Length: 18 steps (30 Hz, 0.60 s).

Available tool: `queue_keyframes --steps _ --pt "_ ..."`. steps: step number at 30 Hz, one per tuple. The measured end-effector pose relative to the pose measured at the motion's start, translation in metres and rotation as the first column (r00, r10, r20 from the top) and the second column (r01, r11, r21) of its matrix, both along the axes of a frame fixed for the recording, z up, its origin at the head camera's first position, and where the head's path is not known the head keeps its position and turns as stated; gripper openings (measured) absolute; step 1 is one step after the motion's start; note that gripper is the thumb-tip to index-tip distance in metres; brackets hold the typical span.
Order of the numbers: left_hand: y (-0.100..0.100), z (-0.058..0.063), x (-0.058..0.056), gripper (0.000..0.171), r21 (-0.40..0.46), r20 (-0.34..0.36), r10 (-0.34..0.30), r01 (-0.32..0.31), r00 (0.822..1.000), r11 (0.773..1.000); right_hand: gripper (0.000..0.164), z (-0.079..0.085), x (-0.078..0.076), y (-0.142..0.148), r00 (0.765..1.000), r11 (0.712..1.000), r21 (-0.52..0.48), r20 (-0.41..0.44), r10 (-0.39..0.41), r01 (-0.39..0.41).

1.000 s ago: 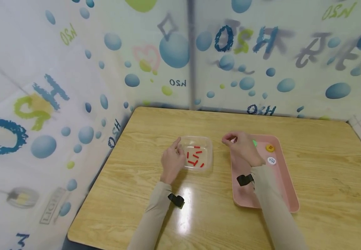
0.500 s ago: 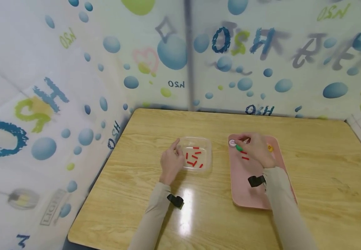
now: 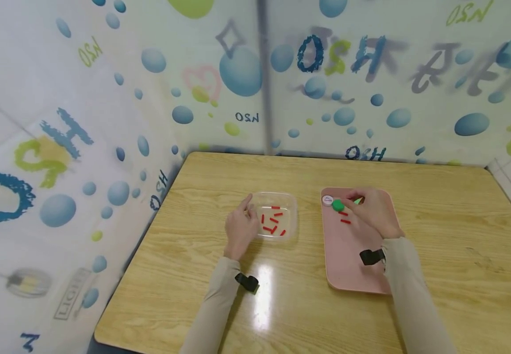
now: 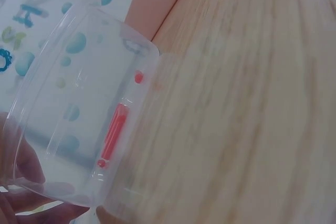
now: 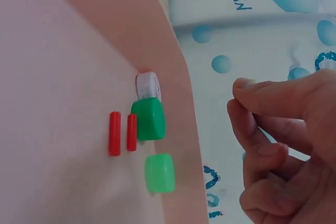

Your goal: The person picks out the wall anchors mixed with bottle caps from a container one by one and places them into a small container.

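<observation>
My left hand (image 3: 241, 228) holds the left side of a clear plastic container (image 4: 63, 77) with several short red sticks (image 4: 114, 132) inside. In the left wrist view its fingers show partly through the clear wall. Over the far end of a pink tray (image 3: 339, 265) is my right hand (image 3: 372, 209), thumb and forefinger tips close together, with nothing visible between them. A dark green rounded piece (image 5: 149, 119), a light green one (image 5: 159, 173) and a white one (image 5: 148, 85) line the tray's far wall. Two red sticks (image 5: 115, 134) lie beside them.
Both containers stand on a wood-grain table (image 3: 193, 196), the clear one left of the pink tray. Walls with printed blue bubbles (image 3: 241, 71) rise behind the table and on its left.
My right hand has moved right from the tray's far left corner, uncovering the white and dark green pieces and the two red sticks. My left hand stays at the clear container.
</observation>
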<state>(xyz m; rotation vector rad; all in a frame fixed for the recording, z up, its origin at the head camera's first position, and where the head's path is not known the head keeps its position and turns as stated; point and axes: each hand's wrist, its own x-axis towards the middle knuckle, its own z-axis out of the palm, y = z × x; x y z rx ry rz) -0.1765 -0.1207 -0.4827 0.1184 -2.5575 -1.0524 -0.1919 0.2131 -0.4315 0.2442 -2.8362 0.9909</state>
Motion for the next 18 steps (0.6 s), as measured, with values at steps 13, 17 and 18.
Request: queue_keyframes --steps 13,17,18 --pt "0.000 -0.001 0.000 0.040 0.000 -0.035 -0.020 0.020 0.999 1.000 0.005 -0.020 0.001 0.012 0.995 0.994 -0.065 0.033 0.095 -0.093" --pt "0.000 0.000 0.000 0.040 -0.002 -0.043 -0.021 0.021 0.999 1.000 0.011 -0.024 0.003 0.014 0.982 0.993 -0.087 0.167 0.089 -0.075" --pt "0.000 0.000 0.000 0.040 -0.001 -0.044 -0.022 0.022 0.999 1.000 0.012 -0.025 0.004 0.014 0.980 0.994 -0.087 0.182 0.085 -0.070"
